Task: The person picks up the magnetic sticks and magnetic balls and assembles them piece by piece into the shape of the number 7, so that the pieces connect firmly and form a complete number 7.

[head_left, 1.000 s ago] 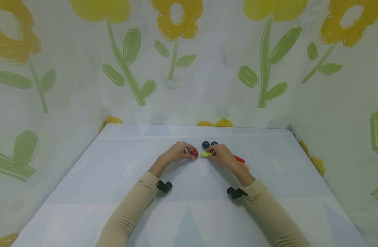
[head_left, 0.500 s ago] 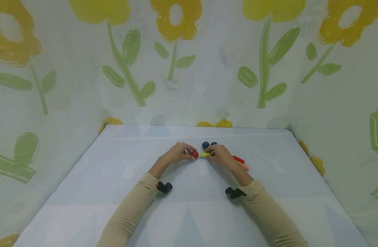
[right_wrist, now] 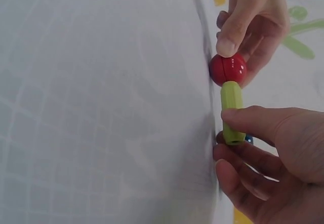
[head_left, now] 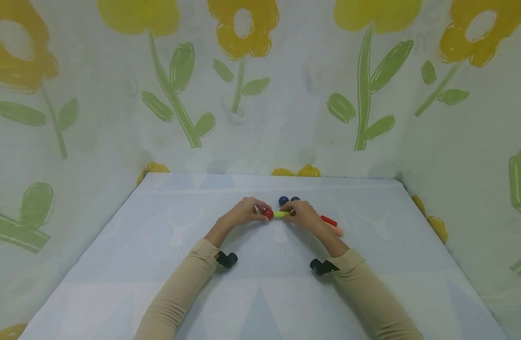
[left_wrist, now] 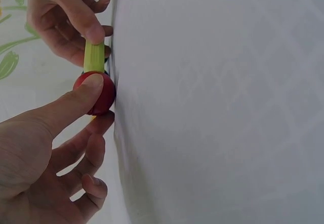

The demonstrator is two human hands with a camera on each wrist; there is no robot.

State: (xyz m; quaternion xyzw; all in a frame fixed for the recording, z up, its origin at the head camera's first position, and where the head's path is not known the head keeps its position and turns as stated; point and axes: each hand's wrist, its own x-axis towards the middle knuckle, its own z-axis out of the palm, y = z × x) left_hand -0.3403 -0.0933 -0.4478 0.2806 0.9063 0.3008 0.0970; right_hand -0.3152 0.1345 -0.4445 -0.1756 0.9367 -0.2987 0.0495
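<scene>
Over the far middle of the table my left hand [head_left: 245, 211] pinches a red ball [head_left: 268, 214] between thumb and fingers. Facing it, my right hand [head_left: 306, 216] pinches a short lime-green ribbed rod [head_left: 279, 214]. One end of the rod [right_wrist: 232, 95] sits right against the ball [right_wrist: 234, 71], in line with it, in the right wrist view. The rod's other end shows a small dark hole. My left thumb [left_wrist: 91, 86] covers part of the ball's front in the left wrist view.
Behind my right hand lie two dark blue balls [head_left: 283, 201], one partly hidden. A red rod [head_left: 329, 221] and a peach-coloured rod [head_left: 337, 230] rest beside my right wrist. Flower-printed cloth [head_left: 286, 118] rises around the pale table [head_left: 260, 307].
My right hand has brought the lime-green rod leftward, closing the gap to the red ball. My left hand has stayed nearly still.
</scene>
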